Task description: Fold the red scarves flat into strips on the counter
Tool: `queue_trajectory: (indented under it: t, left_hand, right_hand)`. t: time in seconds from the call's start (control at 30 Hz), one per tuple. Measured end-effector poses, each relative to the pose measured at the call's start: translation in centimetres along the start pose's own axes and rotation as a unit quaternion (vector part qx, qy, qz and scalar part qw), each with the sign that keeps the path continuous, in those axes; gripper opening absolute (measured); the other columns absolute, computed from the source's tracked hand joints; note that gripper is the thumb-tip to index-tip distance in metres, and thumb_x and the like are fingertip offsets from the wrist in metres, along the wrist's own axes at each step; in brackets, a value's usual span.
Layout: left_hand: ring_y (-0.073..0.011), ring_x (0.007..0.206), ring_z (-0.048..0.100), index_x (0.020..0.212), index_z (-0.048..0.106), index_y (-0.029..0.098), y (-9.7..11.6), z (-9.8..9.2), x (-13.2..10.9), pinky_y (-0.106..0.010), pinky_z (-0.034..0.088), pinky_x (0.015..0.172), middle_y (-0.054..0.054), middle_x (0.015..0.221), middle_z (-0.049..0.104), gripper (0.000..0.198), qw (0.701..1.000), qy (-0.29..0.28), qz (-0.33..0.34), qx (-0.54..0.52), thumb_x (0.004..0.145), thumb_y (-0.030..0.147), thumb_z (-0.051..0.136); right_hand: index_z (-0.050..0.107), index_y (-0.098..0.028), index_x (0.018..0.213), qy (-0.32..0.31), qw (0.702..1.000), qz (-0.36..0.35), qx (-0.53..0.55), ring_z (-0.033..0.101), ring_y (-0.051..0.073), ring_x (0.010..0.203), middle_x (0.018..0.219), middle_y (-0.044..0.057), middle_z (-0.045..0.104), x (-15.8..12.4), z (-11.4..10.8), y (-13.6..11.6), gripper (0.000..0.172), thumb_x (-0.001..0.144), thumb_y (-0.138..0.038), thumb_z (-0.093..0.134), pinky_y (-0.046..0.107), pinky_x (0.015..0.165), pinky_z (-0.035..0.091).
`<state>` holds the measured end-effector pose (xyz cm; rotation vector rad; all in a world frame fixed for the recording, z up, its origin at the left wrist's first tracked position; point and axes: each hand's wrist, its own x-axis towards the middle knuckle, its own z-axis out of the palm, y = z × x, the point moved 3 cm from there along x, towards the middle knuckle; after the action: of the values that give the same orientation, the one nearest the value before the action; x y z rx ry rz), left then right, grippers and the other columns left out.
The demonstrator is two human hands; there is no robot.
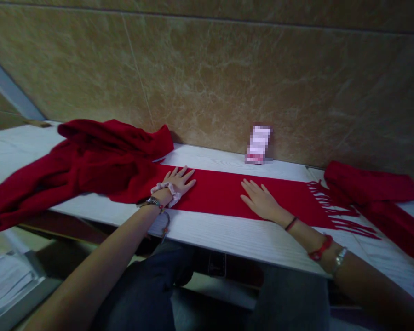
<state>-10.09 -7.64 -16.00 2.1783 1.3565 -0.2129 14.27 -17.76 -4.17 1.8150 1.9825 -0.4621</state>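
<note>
A red scarf [217, 191] with a fringe [331, 202] at its right end lies spread flat along the white table. My left hand [181, 180] rests on the scarf's left part, fingers spread, with a pale scrunchie [172, 191] and bracelets at the wrist. Palm down, my right hand [260, 198] lies on the scarf short of the fringe, its fingers stretched out. To the left of my left hand, the scarf runs into a loose heap of red cloth [100, 165]; where one ends and the other begins I cannot tell.
Another folded red cloth [372, 184] lies at the right, partly hanging toward the front edge. A blurred-out phone-like object [258, 142] leans against the tiled wall [227, 82]. The white table [227, 232] is narrow. Papers [7, 285] sit low at the left.
</note>
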Motion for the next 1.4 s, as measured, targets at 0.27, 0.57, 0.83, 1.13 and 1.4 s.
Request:
queue_trajectory:
  t: [0.27,0.57,0.83,1.13,1.4]
  left_hand:
    - [-0.0296,0.135,0.013,0.141,0.025,0.026,0.2,-0.6,-0.9,-0.043,0.016,0.107,-0.006,0.148,0.018,0.052,1.0,0.005,0.021,-0.008,0.092,0.045,0.023]
    - [-0.0345,0.134,0.013,0.14,0.028,0.026,0.4,-1.5,-0.2,-0.051,0.023,0.103,-0.01,0.147,0.017,0.055,0.998,-0.055,0.037,0.016,0.086,0.034,0.04]
    - [-0.0206,0.122,0.043,0.128,0.047,0.015,2.6,-4.2,4.3,-0.03,0.033,0.101,-0.01,0.133,0.046,0.049,0.98,-0.078,0.179,0.04,0.079,0.015,0.041]
    - [-0.0162,0.086,0.06,0.096,0.062,0.016,3.4,-4.9,6.7,-0.023,0.046,0.075,-0.004,0.097,0.065,0.028,0.975,-0.1,0.179,0.082,0.072,0.018,0.05]
    - [-0.0174,0.082,0.059,0.089,0.061,0.016,2.5,-5.4,6.0,-0.024,0.044,0.074,-0.005,0.09,0.066,0.022,0.975,-0.082,0.181,0.103,0.074,0.027,0.05]
  right_hand:
    - [0.038,-0.009,0.133,0.043,0.981,0.178,-0.068,0.033,0.028,0.129,0.141,0.015,0.035,-7.4,0.5,15.6,0.054,0.089,-0.037,0.022,0.052,0.1,0.033]
    - [0.046,-0.008,0.127,0.067,0.997,0.034,-0.026,0.039,0.027,0.125,0.135,0.018,0.043,-0.7,-2.3,10.8,0.053,0.086,-0.039,0.033,0.045,0.103,0.034]
    - [0.061,-0.013,0.111,-0.043,0.997,-0.06,-0.003,0.055,0.025,0.107,0.115,0.013,0.061,4.0,-4.1,11.7,0.039,0.074,-0.019,0.05,0.04,0.094,0.04]
    - [0.061,-0.015,0.078,-0.112,0.993,-0.009,0.036,0.055,0.016,0.068,0.077,0.006,0.064,4.5,-4.6,14.3,0.016,0.069,-0.027,0.056,0.027,0.062,0.044]
    - [0.059,-0.018,0.074,-0.133,0.99,-0.03,0.03,0.055,0.018,0.07,0.077,0.005,0.064,3.2,-5.2,15.9,0.016,0.068,-0.033,0.054,0.028,0.064,0.042]
